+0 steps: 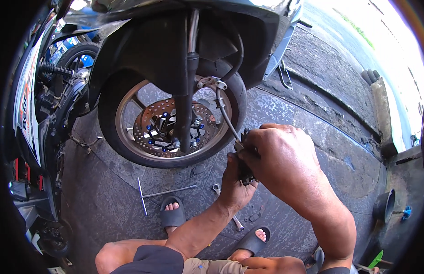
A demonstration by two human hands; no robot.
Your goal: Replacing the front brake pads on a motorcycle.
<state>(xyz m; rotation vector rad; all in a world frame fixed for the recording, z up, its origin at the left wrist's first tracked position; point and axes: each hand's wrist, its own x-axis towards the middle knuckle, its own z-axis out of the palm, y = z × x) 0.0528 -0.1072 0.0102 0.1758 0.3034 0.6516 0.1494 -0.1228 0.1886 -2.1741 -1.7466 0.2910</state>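
A black brake caliper [245, 174] hangs off the end of the brake hose [228, 119], beside the front wheel. My left hand [235, 191] is closed around its lower side, thumb up. My right hand [285, 155] grips its upper part with bent fingers, near a small metal edge [239, 145]. The fingers hide most of the caliper. Just left of my hands stands a motorcycle's front tyre [241, 102], with a drilled brake disc [148, 114] and the dark fork leg [183, 118] in front of it.
A T-handle wrench [170, 192] lies on the dark tiled floor [116, 194]. Partly behind my left wrist lies a spanner [238, 222]. My sandalled feet flank these tools. Another motorcycle [31, 105] stands at the left; a black bucket [384, 205] sits at the right.
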